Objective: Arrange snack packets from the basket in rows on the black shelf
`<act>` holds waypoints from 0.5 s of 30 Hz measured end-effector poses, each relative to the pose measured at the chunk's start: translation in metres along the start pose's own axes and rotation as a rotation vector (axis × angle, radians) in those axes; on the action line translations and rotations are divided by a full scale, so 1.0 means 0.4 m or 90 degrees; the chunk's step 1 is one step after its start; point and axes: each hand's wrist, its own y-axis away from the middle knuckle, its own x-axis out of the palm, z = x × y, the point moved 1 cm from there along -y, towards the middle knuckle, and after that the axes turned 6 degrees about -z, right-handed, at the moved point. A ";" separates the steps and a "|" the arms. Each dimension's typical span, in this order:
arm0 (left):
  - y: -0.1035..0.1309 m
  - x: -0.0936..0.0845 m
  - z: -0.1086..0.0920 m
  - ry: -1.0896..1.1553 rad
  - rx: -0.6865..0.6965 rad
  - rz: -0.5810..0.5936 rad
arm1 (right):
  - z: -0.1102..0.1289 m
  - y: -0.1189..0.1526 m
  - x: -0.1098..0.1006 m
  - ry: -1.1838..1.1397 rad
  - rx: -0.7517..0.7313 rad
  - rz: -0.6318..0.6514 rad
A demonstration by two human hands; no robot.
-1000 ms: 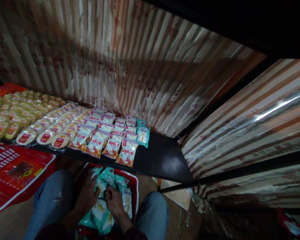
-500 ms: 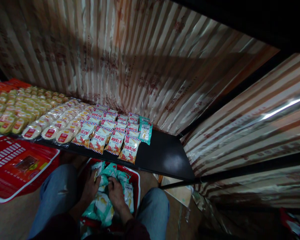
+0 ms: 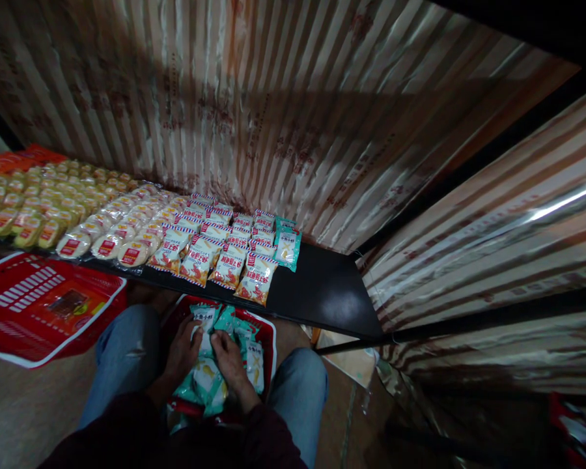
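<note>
Between my knees stands a red basket (image 3: 272, 352) with a white rim, holding several teal and white snack bags (image 3: 208, 385). My left hand (image 3: 183, 348) grips one teal bag (image 3: 205, 319) by its left side, its printed front facing up. On the right side of that bag, my right hand (image 3: 228, 358) has its fingers closed around the edge. On the black shelf (image 3: 322, 286) above, teal bags (image 3: 288, 247) stand at the right end of rows of white and orange snack bags (image 3: 256, 279).
Round wrapped cakes (image 3: 74, 243) and yellow-green packs (image 3: 28, 229) fill the shelf's left part. Another red basket (image 3: 10, 332) lies at the lower left. Striped wrapping (image 3: 283, 117) covers the back, and black frame bars (image 3: 469, 172) cross at the right.
The teal bag between my hands has come up and turned so its printed front shows. The view has shifted slightly, moving the shelf up and right in the picture.
</note>
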 end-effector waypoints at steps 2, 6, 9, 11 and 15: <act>0.002 -0.004 -0.005 0.020 -0.007 0.013 | -0.006 0.004 -0.002 0.008 0.012 -0.016; 0.007 -0.007 -0.018 0.069 -0.040 0.034 | -0.021 0.006 -0.004 0.043 0.039 -0.054; 0.004 -0.018 -0.026 0.106 -0.103 0.028 | -0.021 0.003 -0.006 0.063 0.055 -0.078; -0.002 -0.030 -0.029 0.128 -0.163 0.016 | -0.017 0.003 -0.006 0.071 0.059 -0.068; -0.010 -0.048 -0.030 0.170 -0.317 -0.003 | -0.015 0.007 -0.001 0.061 0.055 -0.023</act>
